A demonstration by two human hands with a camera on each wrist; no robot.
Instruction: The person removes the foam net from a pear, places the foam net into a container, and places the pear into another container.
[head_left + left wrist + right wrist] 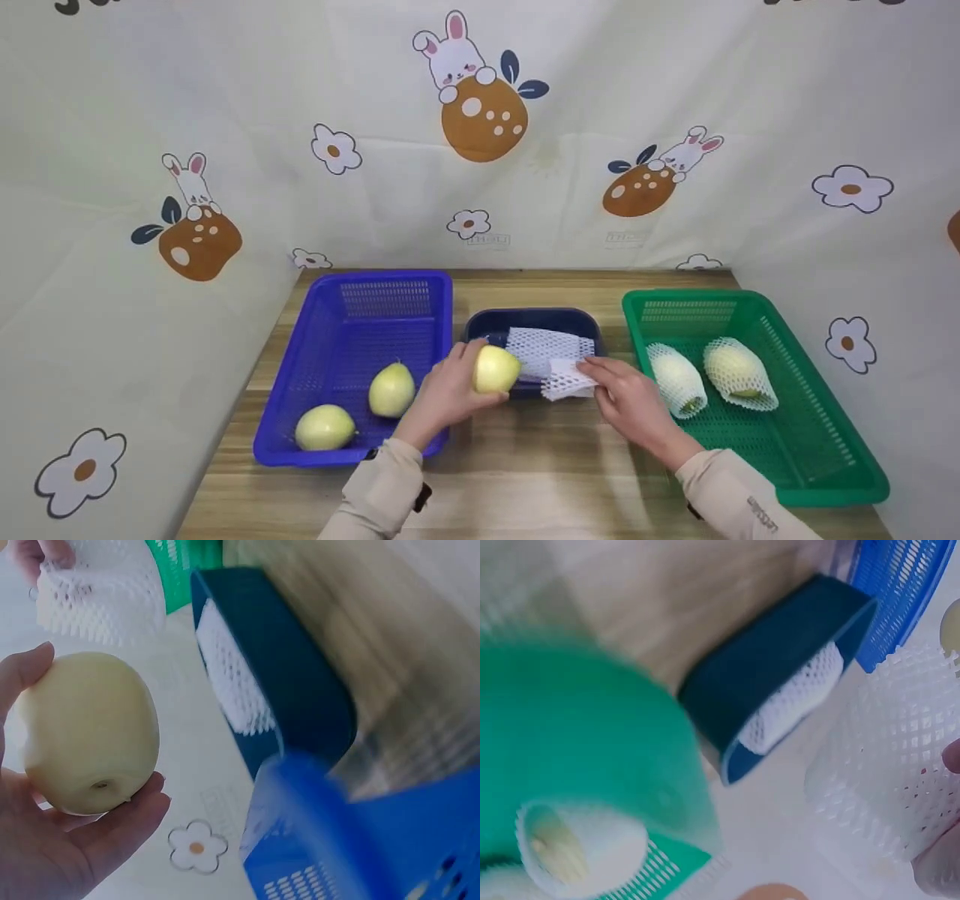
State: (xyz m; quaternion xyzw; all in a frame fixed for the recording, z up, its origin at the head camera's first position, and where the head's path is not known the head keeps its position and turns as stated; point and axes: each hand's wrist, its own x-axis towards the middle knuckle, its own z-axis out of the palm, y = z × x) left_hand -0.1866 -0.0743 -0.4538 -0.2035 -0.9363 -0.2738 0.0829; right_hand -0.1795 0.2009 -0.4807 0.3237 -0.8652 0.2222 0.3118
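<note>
My left hand [446, 386] grips a pale yellow-green pear [496, 369] above the table, thumb on one side and fingers on the other. In the left wrist view the dimpled end of the pear [97, 739] faces the camera. Just right of it, my right hand [634, 397] pinches a white foam net sleeve [568, 380] between thumb and fingers. The sleeve hangs beside the pear, apart from it in the left wrist view. Behind both hands stands a small dark blue bin [532, 312] with more white foam nets [544, 345] inside.
At the left a blue plastic basket [296, 367] holds two bare pears [391, 390]. A green basket [832, 435] at the right holds two pears in foam nets [739, 371]. Printed cloth [570, 202] hangs behind and along both sides of the wooden table [532, 472].
</note>
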